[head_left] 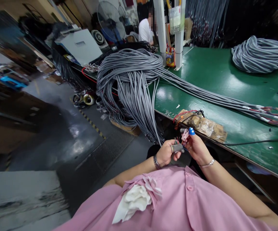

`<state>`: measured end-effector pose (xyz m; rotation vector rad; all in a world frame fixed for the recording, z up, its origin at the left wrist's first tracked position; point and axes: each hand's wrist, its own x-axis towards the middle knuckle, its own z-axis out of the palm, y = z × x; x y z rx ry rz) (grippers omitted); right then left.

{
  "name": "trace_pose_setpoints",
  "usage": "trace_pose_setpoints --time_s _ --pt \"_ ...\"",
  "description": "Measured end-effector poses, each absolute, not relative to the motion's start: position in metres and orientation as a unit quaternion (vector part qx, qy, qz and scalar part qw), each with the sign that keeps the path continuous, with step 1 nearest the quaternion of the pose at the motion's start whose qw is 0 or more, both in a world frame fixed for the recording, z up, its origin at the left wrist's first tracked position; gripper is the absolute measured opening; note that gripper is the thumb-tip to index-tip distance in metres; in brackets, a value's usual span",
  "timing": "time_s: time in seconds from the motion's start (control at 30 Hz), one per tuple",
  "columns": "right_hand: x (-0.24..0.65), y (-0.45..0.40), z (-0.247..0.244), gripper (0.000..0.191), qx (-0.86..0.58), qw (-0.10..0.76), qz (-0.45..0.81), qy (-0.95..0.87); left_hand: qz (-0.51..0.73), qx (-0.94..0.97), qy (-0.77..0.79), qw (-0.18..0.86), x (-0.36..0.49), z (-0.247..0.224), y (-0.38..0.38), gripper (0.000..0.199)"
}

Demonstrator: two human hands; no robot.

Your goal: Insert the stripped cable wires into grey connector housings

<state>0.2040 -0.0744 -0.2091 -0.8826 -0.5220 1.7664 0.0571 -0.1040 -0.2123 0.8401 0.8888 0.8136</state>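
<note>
Small pink connector point(185, 134) and thin colored wires point(176, 141) at lower center of the frame, held up in front of the pink shirt point(172, 199), near the table edge. Left hand point(165, 153): thumb and fingers pinched together around the wires; gray piece point(176, 148) at the thumb, finger cover or cable jacket, cannot tell which. Right hand point(197, 148): thumb under a blue cap point(191, 131), closed with the fingers on the connector; exact fingertip contact too small to tell. 2 hands close together.

Handling, judged by looks: connector probably very light, hard, maybe a bit slick; best taken by its sides, clear of the wires. Wires likely soft and springy, easily bent or broken at the tips; best pinched near the base, not by the ends. Gray cables point(134, 70) in the big heap, upper center: probably heavy as a bundle, flexible singly; best grasped around the thick of the bundle. Stripped cable ends point(271, 117) at right of the frame: likely delicate, poor place for a pull.

Also near the hands, on the green table point(225, 85): worn brown block point(206, 125) with red and black leads. 1 gray coil point(259, 54) at upper right. 1 person in a white top point(145, 30), upper center background.

Writing: yellow-and-red packet point(170, 57) by the white post point(179, 41), upper center, printed, lettering too small for a sure reading. No legible brand or label on connector, cables or block.
</note>
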Motion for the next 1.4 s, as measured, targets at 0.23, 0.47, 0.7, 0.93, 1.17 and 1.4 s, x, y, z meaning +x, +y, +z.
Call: trace_pose_setpoints --time_s 0.23,0.47,0.7,0.93,1.17,1.4 --pt "0.211 -0.077 -0.21 0.048 -0.328 0.481 0.788 -0.201 0.38 0.372 0.409 0.742 0.052 -0.202 -0.113 0.033" --pt "0.211 -0.077 -0.206 0.032 -0.334 0.48 0.78 -0.222 0.445 0.35 0.415 0.712 0.053 -0.198 -0.12 0.031" --pt "0.21 -0.077 -0.208 0.035 -0.398 0.499 0.73 -0.242 0.457 0.343 0.415 0.708 0.059 -0.194 -0.115 0.031" --pt "0.213 -0.075 -0.208 0.032 -0.359 0.49 0.767 -0.209 0.461 0.314 0.411 0.721 0.06 -0.195 -0.111 0.031" --pt "0.21 -0.077 -0.208 0.03 -0.373 0.504 0.754 -0.195 0.447 0.313 0.411 0.73 0.061 -0.203 -0.112 0.029" --pt "0.216 -0.076 -0.209 0.044 -0.317 0.463 0.805 -0.194 0.446 0.321 0.414 0.726 0.058 -0.201 -0.115 0.027"
